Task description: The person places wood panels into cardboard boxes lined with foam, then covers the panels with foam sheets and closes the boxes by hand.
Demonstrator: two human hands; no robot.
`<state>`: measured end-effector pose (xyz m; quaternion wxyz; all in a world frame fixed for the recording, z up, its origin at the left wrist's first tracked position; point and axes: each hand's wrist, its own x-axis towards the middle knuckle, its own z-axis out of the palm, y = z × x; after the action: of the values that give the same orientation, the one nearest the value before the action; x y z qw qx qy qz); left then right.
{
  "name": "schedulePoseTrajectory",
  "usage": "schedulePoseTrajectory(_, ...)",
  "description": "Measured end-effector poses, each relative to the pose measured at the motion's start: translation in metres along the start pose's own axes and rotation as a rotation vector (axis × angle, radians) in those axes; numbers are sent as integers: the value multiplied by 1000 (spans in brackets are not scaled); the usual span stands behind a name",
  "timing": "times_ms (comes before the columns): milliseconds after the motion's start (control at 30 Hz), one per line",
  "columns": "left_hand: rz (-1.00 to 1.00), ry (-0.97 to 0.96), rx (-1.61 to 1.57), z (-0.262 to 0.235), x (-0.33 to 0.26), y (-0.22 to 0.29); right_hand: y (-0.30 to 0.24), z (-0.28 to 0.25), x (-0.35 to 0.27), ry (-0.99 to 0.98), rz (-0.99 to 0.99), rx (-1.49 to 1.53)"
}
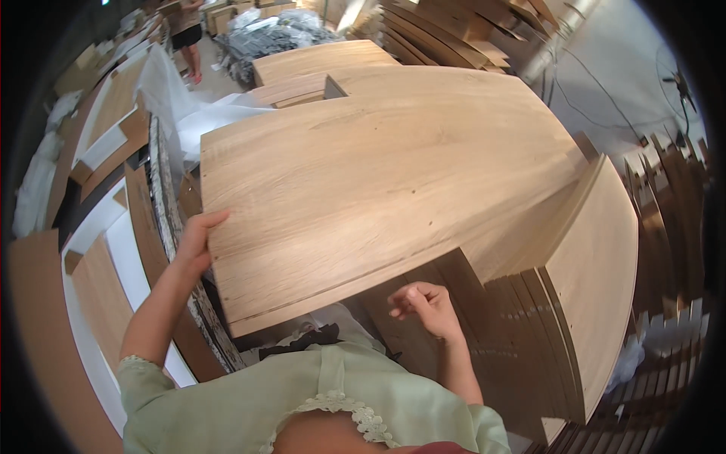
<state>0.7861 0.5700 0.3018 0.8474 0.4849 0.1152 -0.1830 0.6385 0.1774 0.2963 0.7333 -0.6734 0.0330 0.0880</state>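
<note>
A large light-brown wood panel [363, 174] lies tilted across the middle of the view. My left hand [200, 240] grips its left edge, the thumb lying over the top face and the fingers hidden beneath. Small dark holes dot the panel's surface, and a groove runs along its near edge. Just off that near edge, my right hand [425, 306] hangs in the air with its fingers curled and the thumb across them. Whether anything small is in that hand I cannot make out. To its right stands a stack of upright wood panels [556, 303], under or against the large panel's right end.
On the left, a white-and-wood assembly [113, 272] lies beside a worn, paint-stained edge [168, 204]. White foam sheeting [197, 113] drapes behind it. More boards [439, 34] are piled at the back. Further boards [673, 219] stand on the right. Another person [185, 34] stands far left.
</note>
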Motion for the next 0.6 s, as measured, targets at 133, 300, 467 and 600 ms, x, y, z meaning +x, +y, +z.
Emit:
schedulePoseTrajectory(133,25,149,-48,-67,-87,38,50,-43,36,-142,-148,761)
schedulePoseTrajectory(300,87,570,138,-150,-212,66,27,-21,50,255,-134,580)
schedulePoseTrajectory(467,184,1009,330,-199,-282,56,63,13,42,144,-85,480)
schedulePoseTrajectory(600,216,1329,347,-208,-341,19,23,69,46,-113,52,475)
